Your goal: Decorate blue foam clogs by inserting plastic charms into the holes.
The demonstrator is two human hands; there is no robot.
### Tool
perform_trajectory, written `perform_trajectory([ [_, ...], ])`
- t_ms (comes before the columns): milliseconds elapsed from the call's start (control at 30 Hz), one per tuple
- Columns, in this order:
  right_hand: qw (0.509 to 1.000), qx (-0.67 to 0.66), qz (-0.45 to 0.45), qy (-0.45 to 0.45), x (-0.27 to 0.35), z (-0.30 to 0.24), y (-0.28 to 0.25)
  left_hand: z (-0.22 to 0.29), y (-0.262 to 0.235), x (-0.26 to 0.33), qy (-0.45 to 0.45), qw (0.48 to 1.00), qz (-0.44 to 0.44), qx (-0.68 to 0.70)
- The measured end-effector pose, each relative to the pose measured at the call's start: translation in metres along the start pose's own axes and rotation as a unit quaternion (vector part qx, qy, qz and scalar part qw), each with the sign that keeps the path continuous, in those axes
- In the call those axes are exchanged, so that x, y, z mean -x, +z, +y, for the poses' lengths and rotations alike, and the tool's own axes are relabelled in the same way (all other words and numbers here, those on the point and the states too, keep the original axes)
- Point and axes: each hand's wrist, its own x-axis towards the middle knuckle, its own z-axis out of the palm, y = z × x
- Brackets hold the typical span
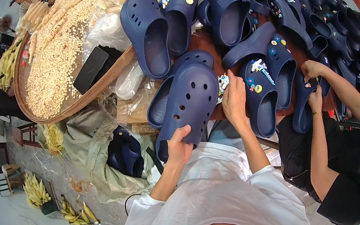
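My left hand [179, 146] grips the side of a navy clog [189, 99] whose vent holes have no charms in them. Just right of that clog, my right hand [235, 106] has its fingers drawn together at a small cluster of white, yellow and blue shoe charms [223, 82]; the fingertips partly cover how they are held. Under the held clog lies another navy clog [160, 102]. Beside my right hand stands a clog [261, 95] decorated with astronaut and flower charms. A co-worker's hands [313, 85] work at a charm on another navy clog [301, 106].
Navy clogs [231, 4] crowd the brown table [205, 46] ahead and right. A round woven tray [90, 100] of corn kernels, with a black phone case [92, 69], stands at left. Below it, a sack [87, 145] contains more clogs. Corn cobs [38, 192] lie on the floor.
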Motion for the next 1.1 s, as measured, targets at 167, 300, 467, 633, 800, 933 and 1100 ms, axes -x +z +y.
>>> perform_trajectory([
  [167,0.999,0.004,0.038,-0.032,0.001,-0.005,-0.008,0.012,0.012,-0.003,-0.024,0.997,0.007,0.075],
  [300,0.986,-0.164,0.026,-0.006,0.022,-0.036,-0.02,0.02,0.012,-0.009,-0.027,0.993,-0.014,0.116],
  [467,0.94,-0.336,-0.057,-0.007,0.058,-0.071,-0.034,0.027,0.031,-0.024,-0.015,0.975,-0.116,0.187],
  [633,0.936,-0.336,-0.103,-0.009,0.068,-0.083,-0.033,0.04,0.06,-0.033,-0.002,0.97,-0.123,0.21],
  [800,0.936,-0.327,-0.099,0.088,0.073,-0.075,-0.021,0.041,0.081,-0.039,-0.022,0.963,-0.123,0.239],
  [933,0.933,-0.357,-0.036,0.039,0.056,-0.064,-0.013,0.019,0.086,-0.039,0.071,0.98,-0.177,0.057],
  [1100,0.957,-0.284,0.035,0.045,0.019,-0.027,0.009,0.03,0.074,-0.013,0.177,0.93,-0.214,-0.238],
])
